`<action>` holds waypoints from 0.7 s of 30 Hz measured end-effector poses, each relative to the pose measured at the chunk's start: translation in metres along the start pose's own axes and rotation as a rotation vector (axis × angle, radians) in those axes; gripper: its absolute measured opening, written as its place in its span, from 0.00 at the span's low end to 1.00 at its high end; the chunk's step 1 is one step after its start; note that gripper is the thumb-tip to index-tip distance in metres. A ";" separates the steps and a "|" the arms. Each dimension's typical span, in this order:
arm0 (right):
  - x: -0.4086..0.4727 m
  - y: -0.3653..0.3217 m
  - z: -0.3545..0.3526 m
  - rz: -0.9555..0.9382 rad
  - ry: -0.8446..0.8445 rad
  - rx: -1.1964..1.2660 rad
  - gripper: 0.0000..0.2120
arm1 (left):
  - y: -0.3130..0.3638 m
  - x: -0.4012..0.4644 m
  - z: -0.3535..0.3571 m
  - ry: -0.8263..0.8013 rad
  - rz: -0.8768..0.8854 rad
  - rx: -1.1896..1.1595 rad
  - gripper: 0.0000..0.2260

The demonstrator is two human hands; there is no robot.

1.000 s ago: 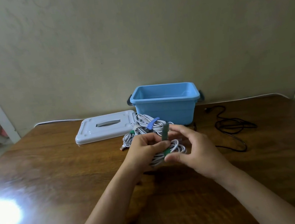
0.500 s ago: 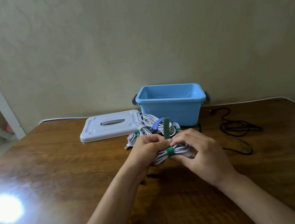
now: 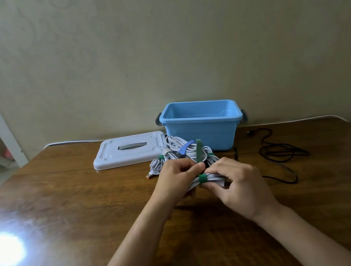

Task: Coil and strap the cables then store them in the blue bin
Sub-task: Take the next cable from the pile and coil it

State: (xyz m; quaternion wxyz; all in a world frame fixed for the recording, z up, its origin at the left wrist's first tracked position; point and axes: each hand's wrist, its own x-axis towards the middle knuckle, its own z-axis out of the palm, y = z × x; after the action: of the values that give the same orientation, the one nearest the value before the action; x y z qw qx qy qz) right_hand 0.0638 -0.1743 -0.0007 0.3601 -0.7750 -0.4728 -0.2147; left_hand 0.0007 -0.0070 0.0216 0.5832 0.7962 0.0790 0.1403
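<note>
A coiled white cable (image 3: 214,177) is held just above the wooden table, with a green strap (image 3: 200,160) wrapped round it and the strap's free end standing upright. My left hand (image 3: 177,180) grips the coil and pinches the strap at its base. From the right, my right hand (image 3: 239,183) grips the coil with curled fingers. Behind them lie other strapped white cable coils (image 3: 181,151) with blue and green straps. The open blue bin (image 3: 202,124) stands at the back of the table.
The bin's white lid (image 3: 128,153) lies flat to the left of the bin. A loose black cable (image 3: 281,155) sprawls on the table at the right. A bright light reflection glares at the near left. White shelving stands at the far left.
The green strap now sits wrapped round the coil with its tail upright; a second ago my right hand was open beside it. Both hands have closed in on the coil.
</note>
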 end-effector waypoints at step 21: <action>0.007 0.003 -0.008 0.414 -0.072 0.136 0.14 | -0.002 0.001 0.010 0.060 0.223 0.232 0.05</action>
State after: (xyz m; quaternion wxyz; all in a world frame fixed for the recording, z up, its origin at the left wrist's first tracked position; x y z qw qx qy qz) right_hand 0.0699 -0.1770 0.0077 0.4308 -0.8366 -0.3299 -0.0759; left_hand 0.0050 -0.0155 0.0166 0.4656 0.8574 0.0231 0.2178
